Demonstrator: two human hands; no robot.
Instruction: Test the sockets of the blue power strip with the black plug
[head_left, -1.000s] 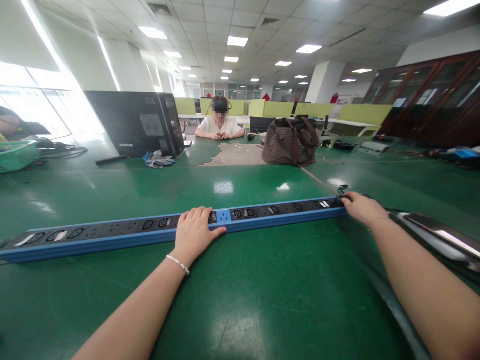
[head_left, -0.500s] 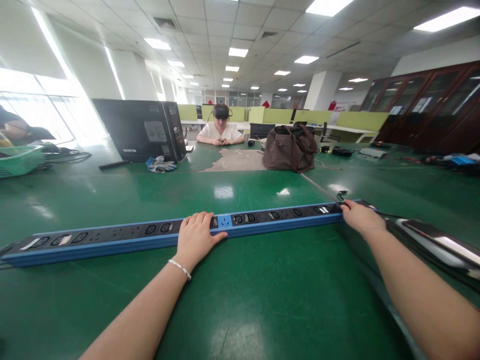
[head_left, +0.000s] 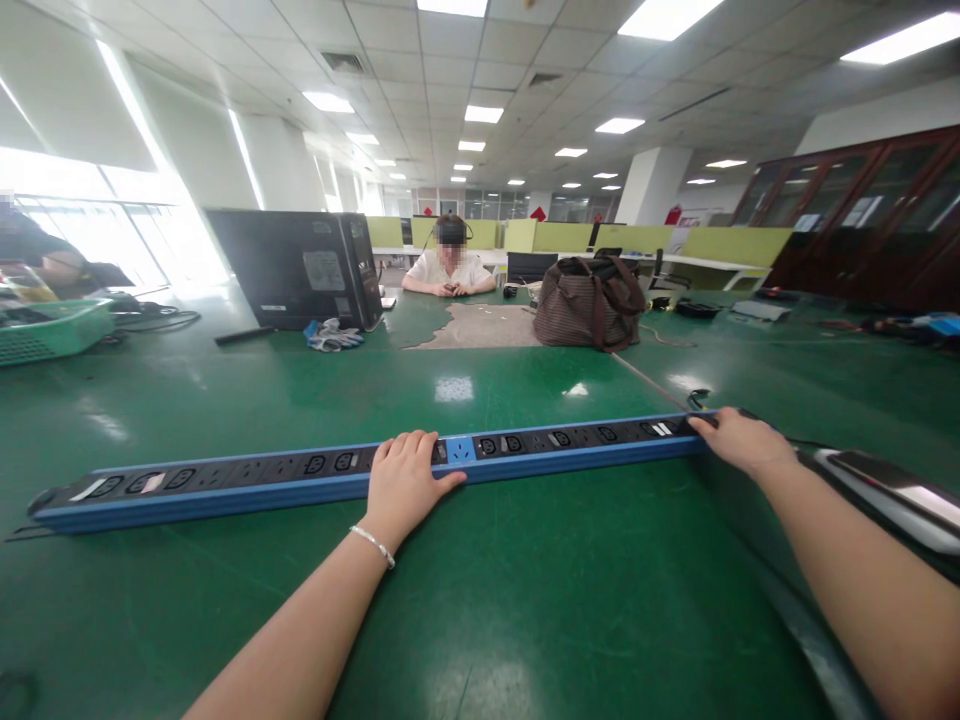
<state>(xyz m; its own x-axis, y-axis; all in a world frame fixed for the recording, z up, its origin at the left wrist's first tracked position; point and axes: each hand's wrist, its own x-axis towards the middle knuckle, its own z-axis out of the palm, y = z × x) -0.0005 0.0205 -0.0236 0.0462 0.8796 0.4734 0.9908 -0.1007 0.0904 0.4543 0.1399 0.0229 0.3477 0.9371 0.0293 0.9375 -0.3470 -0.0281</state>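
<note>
bright office, panel lights (head_left: 484, 114) glowing overhead, pale blinds (head_left: 172, 110) along the left, dark glass-doored cabinets (head_left: 870, 200) on the right, and up front we have a wide green table (head_left: 517, 600) with shine all over it. centre stage, the long power strip (head_left: 292, 500), blue-sided and black-topped, lying flat on that table and stretching across most of the view. one blue socket (head_left: 460, 450) stands out mid-strip among the black ones, white labels (head_left: 90, 490) near the left end. and look at the left hand (head_left: 405, 485), silver bracelet (head_left: 373, 547) on the wrist, laid over the strip just left of that blue socket: fingers together across the top, thumb stretched out along the near edge; how firmly they squeeze, i cannot tell. over to the right hand (head_left: 746, 442), fingers bent in over the strip's right end; whether they grip it, the view does not show. near that wrist sits a flat device (head_left: 896, 485) with a glossy dark top. across the table, a co-worker (head_left: 450, 268) in a white top, hands together; brown bag (head_left: 589, 305) to the right, black computer case (head_left: 300, 270) to the left, crumpled gloves (head_left: 334, 335) just beside it, and a green basket (head_left: 52, 335) out at the far left.
</note>
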